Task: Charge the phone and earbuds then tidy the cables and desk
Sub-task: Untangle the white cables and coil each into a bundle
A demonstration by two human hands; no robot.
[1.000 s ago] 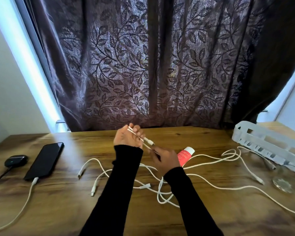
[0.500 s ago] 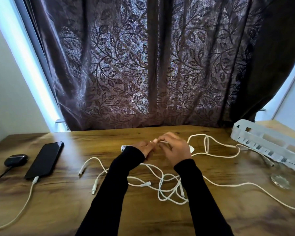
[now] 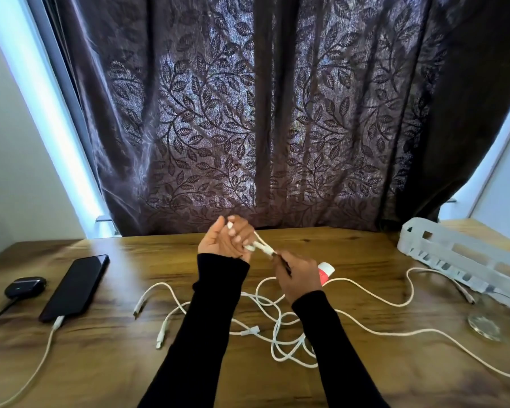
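Above the surface (image 3: 365, 387), the left hand (image 3: 226, 242) pinches a white cable (image 3: 365, 293) folded over its curled fingers; the right hand (image 3: 296, 278) pinches that cable's plug end. The rest lies tangled below. At left, the phone (image 3: 75, 287) and earbud case (image 3: 25, 287) lie plugged in. The slotted tray (image 3: 460, 254) at right shows no contents.
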